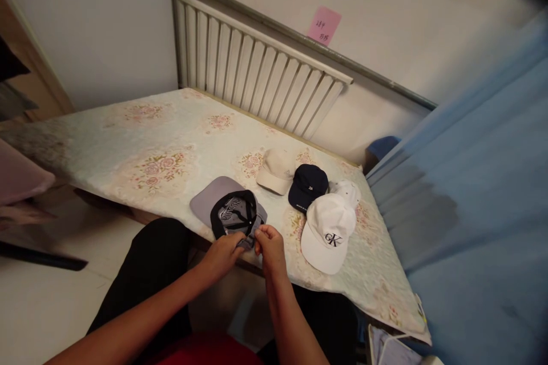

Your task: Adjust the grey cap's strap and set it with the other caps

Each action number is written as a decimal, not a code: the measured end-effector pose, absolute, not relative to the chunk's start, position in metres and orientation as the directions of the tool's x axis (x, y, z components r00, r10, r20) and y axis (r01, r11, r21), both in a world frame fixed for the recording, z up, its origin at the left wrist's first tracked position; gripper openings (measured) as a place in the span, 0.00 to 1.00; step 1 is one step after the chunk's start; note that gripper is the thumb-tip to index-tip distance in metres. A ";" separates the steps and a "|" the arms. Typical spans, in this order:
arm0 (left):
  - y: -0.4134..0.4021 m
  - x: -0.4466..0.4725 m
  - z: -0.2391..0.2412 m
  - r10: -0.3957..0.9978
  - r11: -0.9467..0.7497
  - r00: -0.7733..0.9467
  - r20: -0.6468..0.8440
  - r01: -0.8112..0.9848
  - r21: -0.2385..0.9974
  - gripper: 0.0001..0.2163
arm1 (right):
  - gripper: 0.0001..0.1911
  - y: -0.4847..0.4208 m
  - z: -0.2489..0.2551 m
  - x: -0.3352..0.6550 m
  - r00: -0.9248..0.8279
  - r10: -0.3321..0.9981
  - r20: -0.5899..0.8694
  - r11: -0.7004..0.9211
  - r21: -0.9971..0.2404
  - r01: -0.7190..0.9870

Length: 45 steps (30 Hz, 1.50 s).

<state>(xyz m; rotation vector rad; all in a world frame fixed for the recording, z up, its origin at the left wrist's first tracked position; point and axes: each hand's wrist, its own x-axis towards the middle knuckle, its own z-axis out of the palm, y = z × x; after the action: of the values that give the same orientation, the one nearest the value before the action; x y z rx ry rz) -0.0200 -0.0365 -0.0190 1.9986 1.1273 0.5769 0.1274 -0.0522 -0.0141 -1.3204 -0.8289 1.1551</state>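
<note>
A grey baseball cap (234,211) lies upside down at the table's near edge, its brim pointing left and its dark inside showing. My left hand (225,254) pinches the near side of its back strap. Close beside it, my right hand (269,242) has thumb and fingers pressed together on the strap end. The small strap parts between the fingers are partly hidden. Right of the grey cap stand a beige cap (276,171), a navy cap (307,187) and a white cap (329,228) with dark letters. Another whitish cap (346,191) shows partly behind the white one.
The table (192,148) has a flowered cover. A white radiator (257,68) runs along the wall behind it, under a pink note (324,25). A blue curtain (479,194) hangs at the right. At the left is a pink thing (23,174) near the floor.
</note>
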 end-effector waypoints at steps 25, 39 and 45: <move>-0.026 -0.011 0.000 0.883 -0.279 0.461 0.090 0.361 0.890 0.11 | 0.09 -0.061 0.003 0.132 0.335 0.937 -0.104 -0.087 -0.994 -0.066; -0.019 -0.009 0.000 0.892 -0.006 0.447 -0.071 0.168 0.986 0.13 | 0.09 -0.077 -0.011 0.113 0.281 0.929 -0.242 -0.169 -0.951 -0.258; -0.018 -0.018 0.006 0.865 0.238 0.462 -0.199 -0.028 0.971 0.17 | 0.09 -0.073 -0.008 0.119 0.299 0.929 -0.219 -0.157 -0.963 -0.219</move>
<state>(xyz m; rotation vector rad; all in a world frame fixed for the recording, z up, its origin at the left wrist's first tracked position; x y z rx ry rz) -0.0178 -0.0180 0.0064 1.1732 0.9008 0.7407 0.1193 -0.0727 -0.0078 -1.3378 -0.7302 1.1818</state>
